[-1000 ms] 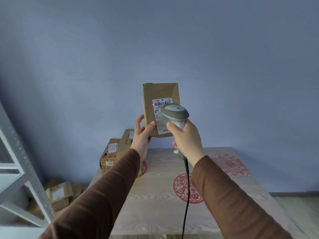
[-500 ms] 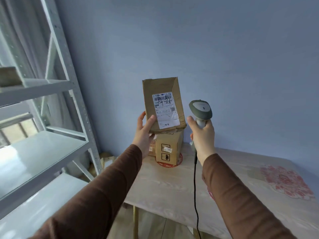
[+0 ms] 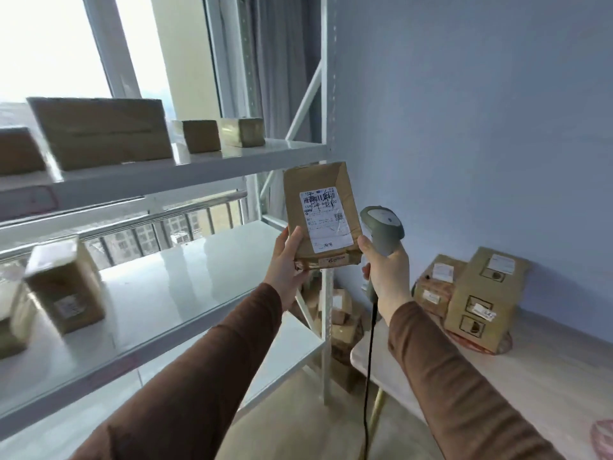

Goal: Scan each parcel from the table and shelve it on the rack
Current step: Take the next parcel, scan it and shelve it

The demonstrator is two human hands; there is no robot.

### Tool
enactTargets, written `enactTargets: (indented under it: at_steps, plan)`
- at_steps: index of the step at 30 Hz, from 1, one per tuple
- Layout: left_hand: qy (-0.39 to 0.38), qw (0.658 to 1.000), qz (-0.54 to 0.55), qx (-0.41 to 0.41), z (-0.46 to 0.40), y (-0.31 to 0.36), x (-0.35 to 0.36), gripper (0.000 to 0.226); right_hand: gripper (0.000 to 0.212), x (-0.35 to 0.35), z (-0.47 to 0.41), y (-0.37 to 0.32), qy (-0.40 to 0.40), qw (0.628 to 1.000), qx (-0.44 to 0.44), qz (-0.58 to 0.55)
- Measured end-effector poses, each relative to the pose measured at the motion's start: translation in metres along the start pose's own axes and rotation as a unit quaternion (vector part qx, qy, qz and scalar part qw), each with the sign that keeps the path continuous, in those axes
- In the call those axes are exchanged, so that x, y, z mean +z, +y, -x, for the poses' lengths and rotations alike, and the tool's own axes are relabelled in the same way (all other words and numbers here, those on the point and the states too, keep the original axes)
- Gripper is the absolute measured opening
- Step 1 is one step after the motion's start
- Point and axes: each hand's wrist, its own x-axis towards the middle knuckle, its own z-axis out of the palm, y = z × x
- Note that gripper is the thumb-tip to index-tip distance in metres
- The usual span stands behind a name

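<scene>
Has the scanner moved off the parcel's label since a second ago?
Yes. The scanner now sits right of the parcel, clear of its label, which it earlier overlapped.

Daylight is pouring in from the window up and to the left of the hands, blowing out to near white there and laying a pale sheen on the rack shelf just left of them. The boxes far left of the hands are smearing with motion blur, while the label on the parcel between the hands is staying readable. The rack uprights are bowing toward the edges from the wide lens, and the wall right of the hands is sitting in soft, even shade.
</scene>
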Motion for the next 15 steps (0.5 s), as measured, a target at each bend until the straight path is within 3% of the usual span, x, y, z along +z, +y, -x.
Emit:
enactTargets:
  at_steps: [3, 8, 15]
  plan:
    - [0.068, 0.996, -0.055, 0.021, 0.006, 0.030, -0.075, 0.046, 0.032, 0.083, 0.014, 0.017, -0.037, 0.999, 0.018, -0.004]
    - [0.109, 0.992, -0.062, 0.006, 0.006, 0.058, -0.191, 0.032, 0.020, 0.198, 0.040, 0.047, -0.089, 0.994, 0.065, -0.008]
    - [0.195, 0.981, -0.012, -0.011, -0.017, 0.074, -0.309, 0.056, 0.015, 0.319, 0.044, 0.082, -0.153, 0.983, 0.101, 0.026]
